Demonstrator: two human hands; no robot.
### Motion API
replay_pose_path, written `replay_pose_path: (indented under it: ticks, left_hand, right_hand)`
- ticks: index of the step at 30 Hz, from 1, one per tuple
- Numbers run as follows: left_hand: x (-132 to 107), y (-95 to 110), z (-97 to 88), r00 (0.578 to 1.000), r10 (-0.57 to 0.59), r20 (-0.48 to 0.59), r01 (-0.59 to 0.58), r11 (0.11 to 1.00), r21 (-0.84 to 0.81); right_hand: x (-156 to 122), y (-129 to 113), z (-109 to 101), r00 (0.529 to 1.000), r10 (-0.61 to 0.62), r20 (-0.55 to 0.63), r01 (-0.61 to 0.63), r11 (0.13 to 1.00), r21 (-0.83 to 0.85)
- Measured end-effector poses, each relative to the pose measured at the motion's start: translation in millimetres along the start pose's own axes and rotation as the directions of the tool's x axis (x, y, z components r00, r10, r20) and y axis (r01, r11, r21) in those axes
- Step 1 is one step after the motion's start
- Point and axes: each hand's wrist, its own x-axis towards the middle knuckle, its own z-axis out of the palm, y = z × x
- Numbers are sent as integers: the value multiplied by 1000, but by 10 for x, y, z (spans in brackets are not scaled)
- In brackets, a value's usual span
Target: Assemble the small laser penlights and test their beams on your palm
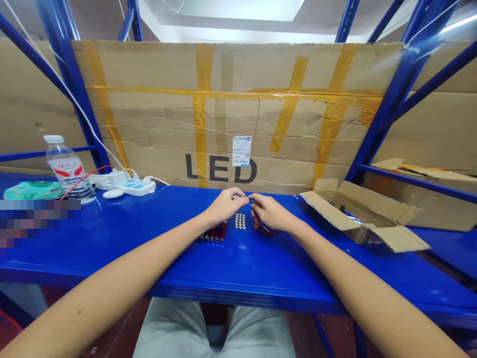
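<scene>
My left hand [223, 205] and my right hand [269, 213] meet over the blue table [149, 248], fingertips pinched together on a small blue object [249, 200] between them. Just below them stands a tight cluster of small upright metal cylinders [240, 221]. A row of dark red and black cylinders [214, 232] lies under my left wrist. More red pieces [267, 231] lie under my right hand. What exactly the fingers hold is too small to name.
An open cardboard box [363, 219] lies at the right. At the left stand a water bottle [67, 170], a white power strip [128, 186] with cables, and a green packet [35, 190]. A taped cardboard sheet marked LED [231, 114] backs the table between blue rack posts.
</scene>
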Motion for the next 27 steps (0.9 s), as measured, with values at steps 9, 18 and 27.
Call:
replay_pose_path:
  ticks: [9, 18, 27]
  left_hand:
    - [35, -53, -99, 955, 291, -62, -249, 894, 372]
    - [12, -63, -97, 919, 392, 51, -380, 842, 383]
    - [21, -58, -131, 865, 491, 99, -477, 746, 464]
  right_hand:
    - [29, -45, 3, 998, -58, -33, 62, 993, 104]
    - [27, -12, -20, 990, -23, 140, -44, 887, 459]
    - [9, 28, -83, 964, -74, 256, -137, 686, 714]
